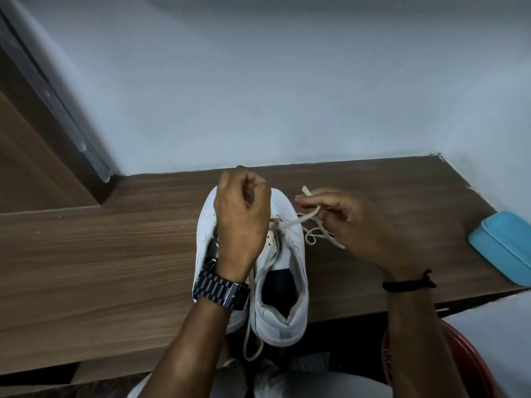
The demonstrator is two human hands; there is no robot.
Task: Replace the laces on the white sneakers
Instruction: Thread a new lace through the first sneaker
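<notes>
my left hand hangs curled over the white sneakers on the wooden table, hiding one shoe; whether it grips lace i cannot tell. my right hand pinches the white lace beside them. a blue case lies at the table's right edge.

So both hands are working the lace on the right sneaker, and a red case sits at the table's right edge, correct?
Not quite: the case is light blue, not red, as the head view shows. The rest holds: the left hand and right hand work the lace on the right sneaker.
</notes>
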